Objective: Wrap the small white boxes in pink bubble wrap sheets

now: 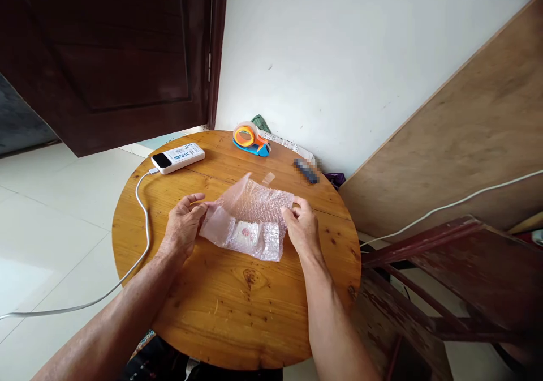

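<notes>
A sheet of clear bubble wrap [269, 202] lies spread over the middle of the round wooden table [250, 313]. Its lower part is folded over a small white item [246, 234] with a reddish mark, seen through the plastic. My left hand [184, 222] pinches the wrap's left edge between thumb and fingers. At the upper right corner, my right hand [302, 225] grips the wrap the same way. Just beyond the sheet a small clear piece [268, 178] rests on the wood.
A white power bank [179, 158] with a cable [146, 222] sits at the table's back left. An orange and blue tape dispenser [251, 139] and a dark, pixelated object [306, 170] are at the back. A reddish wooden chair [466, 268] stands at right.
</notes>
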{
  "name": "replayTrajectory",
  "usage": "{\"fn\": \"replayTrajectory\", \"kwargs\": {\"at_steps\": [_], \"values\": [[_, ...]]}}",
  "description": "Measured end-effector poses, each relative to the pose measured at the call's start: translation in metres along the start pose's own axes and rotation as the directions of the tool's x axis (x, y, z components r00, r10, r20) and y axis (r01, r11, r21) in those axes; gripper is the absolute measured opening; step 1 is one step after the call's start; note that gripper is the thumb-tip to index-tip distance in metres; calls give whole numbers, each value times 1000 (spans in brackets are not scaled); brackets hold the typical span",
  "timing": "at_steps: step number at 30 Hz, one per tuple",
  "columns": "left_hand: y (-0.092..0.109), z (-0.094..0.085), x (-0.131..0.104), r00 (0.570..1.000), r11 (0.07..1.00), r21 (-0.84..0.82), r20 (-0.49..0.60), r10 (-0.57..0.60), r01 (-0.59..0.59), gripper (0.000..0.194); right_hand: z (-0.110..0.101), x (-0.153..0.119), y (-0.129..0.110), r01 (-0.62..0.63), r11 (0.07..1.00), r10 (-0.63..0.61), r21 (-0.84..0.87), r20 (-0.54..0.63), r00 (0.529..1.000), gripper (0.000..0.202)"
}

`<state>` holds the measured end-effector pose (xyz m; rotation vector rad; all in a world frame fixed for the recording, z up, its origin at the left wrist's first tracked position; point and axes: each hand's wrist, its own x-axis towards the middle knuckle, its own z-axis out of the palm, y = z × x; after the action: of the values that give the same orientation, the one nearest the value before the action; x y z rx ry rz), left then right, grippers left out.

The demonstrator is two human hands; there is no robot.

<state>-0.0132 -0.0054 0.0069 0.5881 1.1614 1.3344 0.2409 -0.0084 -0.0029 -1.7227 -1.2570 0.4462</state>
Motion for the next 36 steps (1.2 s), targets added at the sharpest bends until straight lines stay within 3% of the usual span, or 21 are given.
{"fn": "replayTrajectory", "kwargs": {"at_steps": [4, 7, 8, 10, 12, 13, 14, 16, 18, 20, 23, 26, 28, 31, 33, 36], "values": [[-3, -5, 1, 969, 968, 63, -39, 244, -242, 50, -1, 1, -1, 83, 994, -92, -76, -120, 988, 44], [-3, -8, -7, 901, 856, 293, 60, 429, -427, 49, -2, -4, -10, 163, 987, -158, 11, -186, 970, 34], [-2, -9, -10, 862, 780, 377, 132, 490, -501, 50, -2, -6, -14, 174, 982, -160, 67, -173, 972, 32], [-3, -9, -18, 727, 548, 489, 338, 598, -679, 53, -4, -10, -21, 162, 963, -147, 215, -85, 985, 31], [-5, -7, -22, 558, 285, 500, 568, 605, -818, 55, -5, -14, -25, 95, 924, -126, 370, 62, 990, 35], [-7, -7, -22, 511, 191, 500, 648, 565, -845, 56, -5, -15, -26, 33, 906, -106, 422, 151, 983, 40], [-8, -6, -21, 512, 133, 526, 688, 515, -840, 57, -4, -15, -26, -42, 895, -73, 445, 238, 968, 45], [-10, -5, -17, 618, 79, 655, 656, 433, -751, 54, -2, -15, -23, -181, 898, 28, 401, 360, 933, 53], [-11, -6, -13, 735, 50, 785, 553, 392, -617, 51, 1, -13, -18, -238, 920, 116, 310, 365, 924, 53], [-10, -7, -10, 782, 31, 838, 494, 379, -545, 49, 2, -10, -13, -211, 945, 130, 251, 306, 943, 48], [-11, -10, -9, 771, 52, 828, 495, 400, -558, 46, 0, -6, -6, -47, 987, 17, 156, 186, 982, 40], [-14, -12, -9, 750, 91, 792, 526, 400, -604, 46, -5, -2, 0, 150, 978, -149, -143, 15, 989, 30], [-16, -13, -9, 746, 122, 773, 538, 394, -622, 46, -8, -1, 3, 154, 923, -174, -353, -25, 984, 28], [-14, -12, -11, 745, 174, 752, 539, 393, -636, 31, -7, -3, 5, 137, 856, -131, -498, 49, 990, 21], [-9, -10, -14, 723, 235, 701, 557, 409, -673, 15, -4, -6, 2, 186, 823, -144, -537, 121, 982, 10], [3, -8, -24, 676, 421, 529, 597, 432, -737, 7, 0, -8, -3, 259, 798, -209, -544, 152, 966, 14]]}}
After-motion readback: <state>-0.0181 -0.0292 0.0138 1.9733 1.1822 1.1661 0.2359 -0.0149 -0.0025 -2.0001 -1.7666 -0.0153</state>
